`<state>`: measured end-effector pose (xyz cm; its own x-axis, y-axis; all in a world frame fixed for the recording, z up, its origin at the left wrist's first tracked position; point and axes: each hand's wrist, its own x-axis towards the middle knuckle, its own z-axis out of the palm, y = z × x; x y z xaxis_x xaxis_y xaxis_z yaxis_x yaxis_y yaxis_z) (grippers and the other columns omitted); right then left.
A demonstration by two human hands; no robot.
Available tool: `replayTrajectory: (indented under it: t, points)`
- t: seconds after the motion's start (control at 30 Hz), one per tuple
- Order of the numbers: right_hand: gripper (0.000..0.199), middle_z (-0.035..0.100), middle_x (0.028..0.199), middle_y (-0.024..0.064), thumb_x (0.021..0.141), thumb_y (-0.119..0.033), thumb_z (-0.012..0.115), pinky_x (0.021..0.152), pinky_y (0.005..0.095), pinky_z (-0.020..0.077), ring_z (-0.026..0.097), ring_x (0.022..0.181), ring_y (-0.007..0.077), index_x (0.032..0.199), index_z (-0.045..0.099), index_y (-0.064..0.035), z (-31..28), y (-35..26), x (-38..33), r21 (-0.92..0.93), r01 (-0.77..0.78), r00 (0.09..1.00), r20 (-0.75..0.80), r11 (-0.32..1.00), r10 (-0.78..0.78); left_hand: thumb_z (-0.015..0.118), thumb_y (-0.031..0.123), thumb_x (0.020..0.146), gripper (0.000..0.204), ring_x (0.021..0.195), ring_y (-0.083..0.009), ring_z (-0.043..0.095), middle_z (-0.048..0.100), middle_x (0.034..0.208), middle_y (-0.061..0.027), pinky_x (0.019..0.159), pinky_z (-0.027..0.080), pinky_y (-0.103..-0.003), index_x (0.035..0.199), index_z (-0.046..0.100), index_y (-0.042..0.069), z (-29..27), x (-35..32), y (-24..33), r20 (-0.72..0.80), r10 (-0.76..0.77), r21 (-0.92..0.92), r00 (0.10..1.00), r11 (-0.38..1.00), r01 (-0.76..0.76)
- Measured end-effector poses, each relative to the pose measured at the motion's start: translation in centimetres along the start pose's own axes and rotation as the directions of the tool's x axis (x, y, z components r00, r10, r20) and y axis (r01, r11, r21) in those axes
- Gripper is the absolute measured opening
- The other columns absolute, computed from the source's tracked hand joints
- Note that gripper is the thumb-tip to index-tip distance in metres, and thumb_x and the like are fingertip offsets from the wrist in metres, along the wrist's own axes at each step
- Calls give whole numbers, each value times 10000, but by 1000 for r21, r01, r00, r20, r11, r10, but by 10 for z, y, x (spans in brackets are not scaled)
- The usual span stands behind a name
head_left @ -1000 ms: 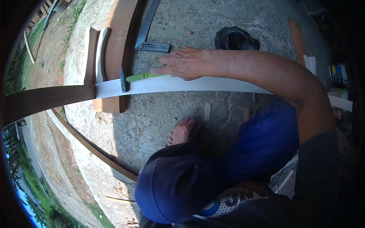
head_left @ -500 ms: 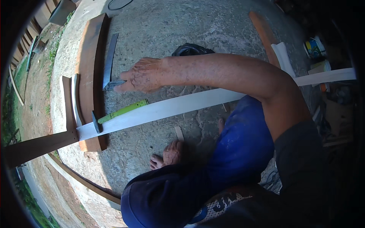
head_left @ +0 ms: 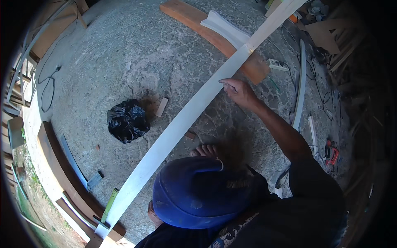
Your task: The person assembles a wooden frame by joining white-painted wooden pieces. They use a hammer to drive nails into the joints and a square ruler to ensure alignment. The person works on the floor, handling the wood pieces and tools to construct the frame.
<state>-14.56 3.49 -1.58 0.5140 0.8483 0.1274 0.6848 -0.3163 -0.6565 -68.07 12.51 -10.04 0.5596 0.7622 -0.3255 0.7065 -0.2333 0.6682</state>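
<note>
My right hand (head_left: 239, 93) is at the lower edge of a long whitish board (head_left: 173, 128), its fingertips drawn together over the wood. Anything pinched in them is too small to make out. The board slants across, from the lower left to the upper right. A hammer with a green handle (head_left: 109, 206) lies at its lower left end. On the floor left of the board rests a try square (head_left: 94, 180) with a long metal blade. A patch of skin shows beside my blue-clad knee (head_left: 186, 198); whether it is my left hand or a foot, I cannot tell.
Beneath the board's far part lies a thick brown beam (head_left: 190, 22) with a pale shaped piece (head_left: 225, 29). A black plastic bag (head_left: 128, 120) sits left. Another beam (head_left: 62, 165) runs along the left side. A power strip (head_left: 278, 64), cables and a red tool (head_left: 332, 155) are right.
My right hand has let go of the try square and moved rightward to the board's edge. The square now lies on the floor. The view has swung to the right.
</note>
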Motion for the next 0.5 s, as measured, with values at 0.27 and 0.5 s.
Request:
replayTrajectory:
  t: [0.27, 0.5]
  points:
    - [205, 664, 986, 160, 877, -102, 709, 753, 369, 525, 652, 845, 274, 1072, 695, -40, 61, 145, -106, -414, -231, 951, -286, 880, 116, 678, 39, 880, 170, 829, -287, 698, 696, 910, -135, 733, 538, -396, 1049, 690, 50, -17, 22, 18, -39, 17, -28, 999, 999, -18]
    - [156, 637, 935, 79, 933, -74, 678, 677, 298, 496, 597, 788, 140, 1067, 621, -18, 60, 20, -62, 211, -118, 953, -250, 970, 170, 676, 9, 879, 196, 748, -277, 702, 695, 838, -106, 669, 544, -363, 1071, 684, 50, -52, 41, 49, -155, 354, -103, 922, 923, -371]
